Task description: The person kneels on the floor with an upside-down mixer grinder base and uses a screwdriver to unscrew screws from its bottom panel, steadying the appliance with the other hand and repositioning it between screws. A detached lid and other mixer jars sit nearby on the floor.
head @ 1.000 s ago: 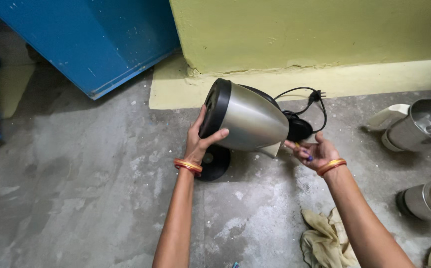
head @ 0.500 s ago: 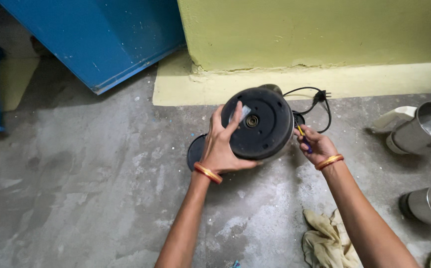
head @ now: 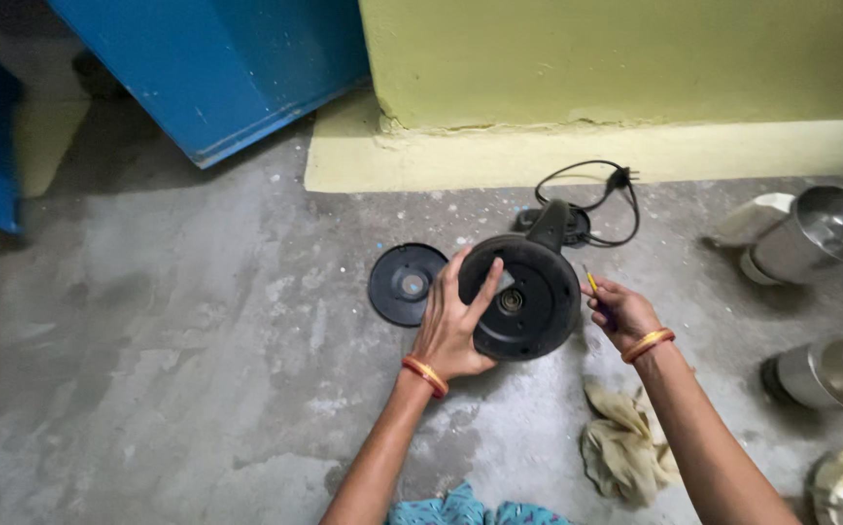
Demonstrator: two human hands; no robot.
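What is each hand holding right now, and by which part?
The left hand grips the upturned electric kettle by the rim of its black round underside. The right hand holds a thin yellow-handled tool by its handle.

Black kettle underside [head: 523,306], black round base plate [head: 407,284], black cord [head: 596,199]; orange bangles, yellow-handled tool [head: 590,283], beige rag [head: 625,447], grey floor [head: 149,340], blue door [head: 217,68]
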